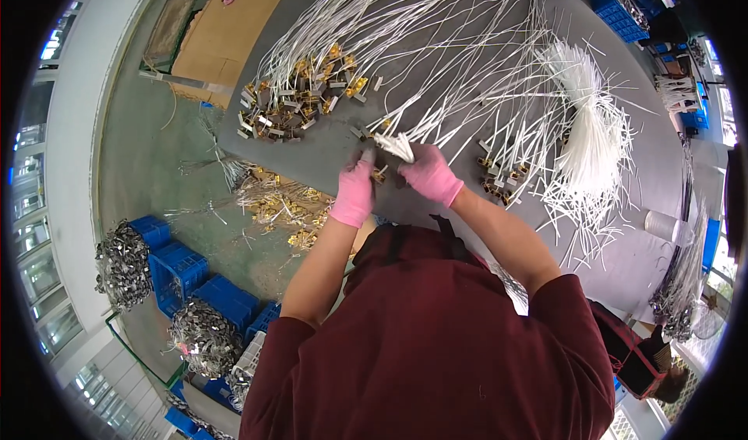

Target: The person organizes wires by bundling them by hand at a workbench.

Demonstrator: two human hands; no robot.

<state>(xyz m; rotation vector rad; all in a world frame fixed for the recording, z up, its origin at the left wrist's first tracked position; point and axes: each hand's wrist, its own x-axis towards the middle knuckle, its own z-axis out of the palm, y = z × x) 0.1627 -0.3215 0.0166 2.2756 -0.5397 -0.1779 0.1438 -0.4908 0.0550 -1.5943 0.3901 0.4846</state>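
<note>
Both my hands wear pink gloves with darkened fingertips and meet at the near edge of the grey table [304,160]. My right hand [430,175] is closed on a small bunch of white wires [396,146], whose loose ends point up and left. Beside it, my left hand [358,187] has its fingers curled together; what they grip is mostly hidden. A brass-coloured part [379,175] shows between the two hands. Left of them lies a pile of small metal and brass parts [292,101], with long white wires [358,15] spreading from it across the table.
A thick tied bundle of white wires [588,140] lies at the right, beside a smaller group of metal parts [502,177]. Further right is a white spool [661,225]. Brass parts [273,198] hang below the left table edge. Blue crates [178,272] stand on the floor; a person [635,354] is behind right.
</note>
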